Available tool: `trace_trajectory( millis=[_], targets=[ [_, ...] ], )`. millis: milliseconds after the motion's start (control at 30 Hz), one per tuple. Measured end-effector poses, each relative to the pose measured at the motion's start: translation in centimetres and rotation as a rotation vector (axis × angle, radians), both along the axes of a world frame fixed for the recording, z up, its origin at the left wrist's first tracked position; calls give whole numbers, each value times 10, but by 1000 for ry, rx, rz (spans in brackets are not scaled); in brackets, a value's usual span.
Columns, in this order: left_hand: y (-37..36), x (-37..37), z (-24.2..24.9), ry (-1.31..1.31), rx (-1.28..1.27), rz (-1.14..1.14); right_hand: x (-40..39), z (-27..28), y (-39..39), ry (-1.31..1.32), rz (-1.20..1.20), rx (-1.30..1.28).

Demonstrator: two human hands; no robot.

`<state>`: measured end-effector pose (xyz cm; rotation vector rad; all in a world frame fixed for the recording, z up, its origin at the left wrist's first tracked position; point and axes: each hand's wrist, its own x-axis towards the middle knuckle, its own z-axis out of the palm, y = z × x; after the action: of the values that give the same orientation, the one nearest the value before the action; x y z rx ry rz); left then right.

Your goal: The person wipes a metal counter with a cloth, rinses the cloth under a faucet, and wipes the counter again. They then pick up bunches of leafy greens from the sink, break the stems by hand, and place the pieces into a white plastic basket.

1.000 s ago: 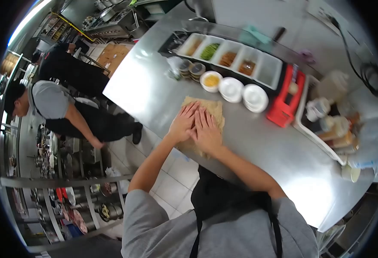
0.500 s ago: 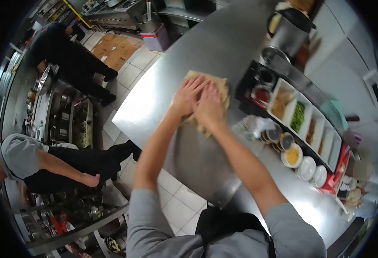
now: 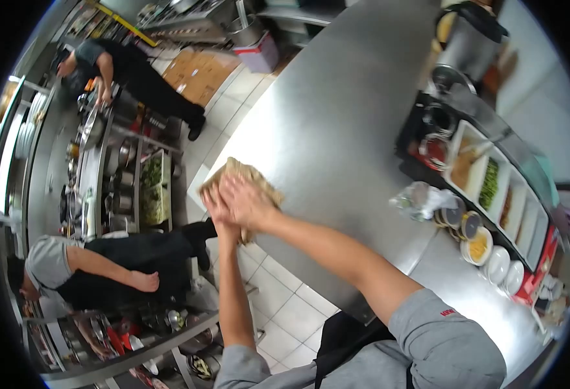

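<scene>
A tan cloth (image 3: 249, 170) lies bunched at the left edge of the stainless steel table (image 3: 337, 162). My right hand (image 3: 247, 202) presses flat on top of it, fingers stretched out. Close beside it and partly under it, my left hand (image 3: 217, 209) also rests on the cloth with its fingers extended. The two hands touch each other, and some of the left fingers are hidden. Part of the cloth reaches the table's rim below my wrists.
On the right stand a tray of white food containers (image 3: 488, 188), a bowl of yellow shreds (image 3: 476, 246), a plastic bag (image 3: 414, 198) and a metal pitcher (image 3: 470, 48). Two people, one nearer (image 3: 129, 259) and one farther (image 3: 148, 78), are at the left counters.
Both hands have slid the cloth from the middle of the table to its left edge. The view has shifted, and the farther person's arms now show.
</scene>
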<state>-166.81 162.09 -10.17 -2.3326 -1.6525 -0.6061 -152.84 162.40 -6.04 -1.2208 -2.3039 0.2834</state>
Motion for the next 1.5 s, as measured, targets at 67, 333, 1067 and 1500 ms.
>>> trace_trajectory(
  millis=[67, 333, 1067, 1500],
  targets=[
    [-54, 31, 1, 188, -94, 126, 31, -2, -55, -21, -15, 85],
    [-269, 223, 65, -429, -501, -539, 220, 32, -332, -3, -315, -221],
    [-362, 397, 96, -1284, -1523, -1177, 394, 41, -608, -162, -1304, -145],
    [-579, 406, 97, -1020, -1368, -948, 569, 30, -846, -168, -1706, -20]
  ],
)
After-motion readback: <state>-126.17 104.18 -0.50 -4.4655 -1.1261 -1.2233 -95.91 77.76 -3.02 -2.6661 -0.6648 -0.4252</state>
